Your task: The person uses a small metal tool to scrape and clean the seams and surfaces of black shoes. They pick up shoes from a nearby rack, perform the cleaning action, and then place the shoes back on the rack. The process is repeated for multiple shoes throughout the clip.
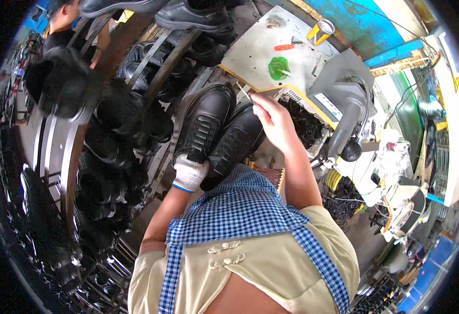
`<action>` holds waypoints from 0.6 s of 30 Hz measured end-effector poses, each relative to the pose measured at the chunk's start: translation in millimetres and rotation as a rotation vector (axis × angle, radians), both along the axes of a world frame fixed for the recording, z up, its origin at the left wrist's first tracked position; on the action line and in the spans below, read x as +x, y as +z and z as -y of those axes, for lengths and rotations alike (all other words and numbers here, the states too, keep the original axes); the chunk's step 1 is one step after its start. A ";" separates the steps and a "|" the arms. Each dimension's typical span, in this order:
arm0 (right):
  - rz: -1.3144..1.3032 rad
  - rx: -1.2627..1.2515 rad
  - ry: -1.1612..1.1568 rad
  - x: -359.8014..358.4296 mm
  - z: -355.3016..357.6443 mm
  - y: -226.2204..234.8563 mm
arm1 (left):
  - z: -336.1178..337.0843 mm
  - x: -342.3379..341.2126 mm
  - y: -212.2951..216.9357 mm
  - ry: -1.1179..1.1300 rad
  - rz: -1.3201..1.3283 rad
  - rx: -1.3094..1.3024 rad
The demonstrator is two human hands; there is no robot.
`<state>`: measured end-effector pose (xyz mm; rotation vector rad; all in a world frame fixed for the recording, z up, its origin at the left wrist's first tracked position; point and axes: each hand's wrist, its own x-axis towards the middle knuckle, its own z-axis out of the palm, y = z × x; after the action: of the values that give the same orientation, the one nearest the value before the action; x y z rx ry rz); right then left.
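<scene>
Two black lace-up shoes lie side by side in front of me, toes pointing away. My left hand (pixel 190 174), in a white knitted glove with a blue cuff edge, grips the left shoe (pixel 204 123) at its heel opening; its fingers are mostly hidden there. The right shoe (pixel 236 141) leans against the first, its heel near my checked apron. Beside that shoe's toe is my bare right hand (pixel 272 119), closed on a thin pale stick (pixel 243 90) that points up and left. The stick's far end is too fine to make out.
A pale worktable (pixel 255 49) ahead carries a green dish (pixel 278 68), an orange-red piece (pixel 284 47) and a yellow can (pixel 321 32). A grey machine (pixel 344 94) stands at right. Racks of black shoes (pixel 119 112) crowd the left, with another person (pixel 64 23) beyond.
</scene>
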<state>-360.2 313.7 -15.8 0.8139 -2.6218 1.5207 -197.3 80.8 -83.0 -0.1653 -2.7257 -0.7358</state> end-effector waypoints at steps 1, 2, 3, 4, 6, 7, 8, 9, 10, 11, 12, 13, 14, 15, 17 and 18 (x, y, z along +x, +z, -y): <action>-0.121 0.067 0.006 13.0 3.9 18.1 | -0.6 6.3 6.8 0.013 0.003 0.020; -0.123 0.156 -0.016 26.3 7.7 34.4 | -1.3 12.4 13.5 0.024 0.009 0.042; -0.138 0.208 -0.006 33.7 6.9 37.6 | -3.4 17.3 22.6 0.027 -0.016 0.034; -0.154 0.261 0.003 39.7 5.6 40.1 | -5.6 21.9 31.8 0.029 -0.040 0.026; -0.198 0.325 0.017 50.4 5.6 45.8 | -7.8 34.4 36.2 0.028 -0.036 0.030; -0.226 0.337 0.021 55.3 6.9 49.1 | -8.5 39.9 36.7 0.027 -0.064 0.027; -0.254 0.348 0.025 59.3 8.2 51.0 | -9.0 44.7 37.5 0.025 -0.091 0.025; -0.259 0.365 0.026 62.9 10.1 52.8 | -9.3 49.0 39.8 0.023 -0.117 0.027; -0.264 0.381 0.027 66.2 11.8 54.5 | -8.8 54.8 36.3 0.025 -0.086 0.016; -0.268 0.397 0.027 69.0 13.0 56.2 | -7.4 61.1 29.0 0.027 -0.055 0.005; -0.274 0.393 0.028 71.1 14.3 57.4 | -7.1 63.8 29.2 0.029 -0.024 -0.008; -0.280 0.388 0.029 72.6 15.3 58.6 | -7.2 65.2 29.2 0.030 -0.037 0.016; -0.286 0.384 0.029 73.7 16.0 59.8 | -7.5 65.5 29.6 0.031 -0.050 0.040; -0.294 0.383 0.025 74.8 16.8 60.4 | -7.3 66.0 31.2 0.029 -0.062 0.062; -0.309 0.383 0.017 76.5 17.9 61.6 | -6.2 69.9 28.6 0.022 -0.035 0.065; -0.305 0.396 0.012 77.8 18.5 62.8 | -6.2 71.1 28.5 0.019 -0.021 0.067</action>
<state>-282.4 295.3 47.0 0.9897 -2.7093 0.7998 -126.1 86.9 -54.4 -0.1311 -2.6754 -0.8137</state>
